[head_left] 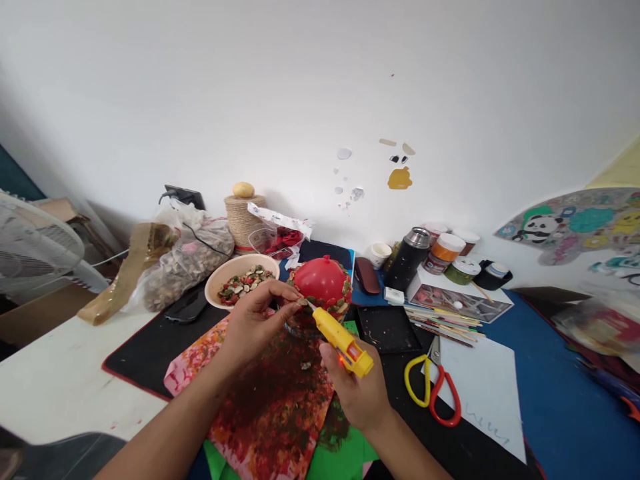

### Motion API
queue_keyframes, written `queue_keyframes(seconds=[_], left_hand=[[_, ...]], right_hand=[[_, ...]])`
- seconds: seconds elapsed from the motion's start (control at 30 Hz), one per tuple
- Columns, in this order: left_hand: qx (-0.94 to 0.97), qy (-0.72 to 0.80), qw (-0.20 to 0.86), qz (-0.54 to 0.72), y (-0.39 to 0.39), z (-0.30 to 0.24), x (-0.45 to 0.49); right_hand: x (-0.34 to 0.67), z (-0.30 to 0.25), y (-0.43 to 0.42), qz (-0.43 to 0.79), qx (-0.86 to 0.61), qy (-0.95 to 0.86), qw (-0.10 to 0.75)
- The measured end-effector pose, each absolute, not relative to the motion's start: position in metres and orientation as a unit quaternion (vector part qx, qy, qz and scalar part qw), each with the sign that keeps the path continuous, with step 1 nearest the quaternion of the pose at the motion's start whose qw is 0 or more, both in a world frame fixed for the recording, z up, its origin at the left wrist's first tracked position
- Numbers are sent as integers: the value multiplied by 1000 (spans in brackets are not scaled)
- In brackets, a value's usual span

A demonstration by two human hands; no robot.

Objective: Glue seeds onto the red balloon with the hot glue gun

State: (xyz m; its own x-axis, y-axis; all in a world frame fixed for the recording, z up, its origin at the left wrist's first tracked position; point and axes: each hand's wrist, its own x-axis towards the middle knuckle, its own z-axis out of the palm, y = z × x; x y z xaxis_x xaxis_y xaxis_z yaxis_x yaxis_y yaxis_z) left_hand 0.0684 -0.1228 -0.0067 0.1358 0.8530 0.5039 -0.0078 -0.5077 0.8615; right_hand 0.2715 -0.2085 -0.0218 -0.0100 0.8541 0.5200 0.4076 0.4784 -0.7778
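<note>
My left hand (261, 319) pinches a small flat shell-like piece (303, 302) between thumb and fingertips. In my right hand (361, 390) is a yellow hot glue gun (343, 339), a red light glowing on its side. The glue gun's nozzle points up and left, at or very near the pinched piece; whether they touch is unclear. Just behind stands a red balloon (320, 280) ringed by red, green and brown pieces of the same sort; my hands and the gun partly hide its lower part. Left of it, a cream bowl (215, 293) contains many similar pieces.
Paint-smeared paper (270, 427) lies under my hands. To the right are a black tray (387, 330), scissors (434, 383), brushes and sticks (440, 321), a black thermos (407, 259) and paint jars (444, 252). At left are a phone (186, 305), filled plastic bag (187, 267) and twine spool (243, 220).
</note>
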Motion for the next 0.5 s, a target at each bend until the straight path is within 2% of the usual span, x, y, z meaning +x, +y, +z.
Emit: queue_keyframes(seconds=[0.5], left_hand=[[636,318,374,596,-123,-4,70]], right_hand=[[270,-24,-209,215,-455,-680,533]])
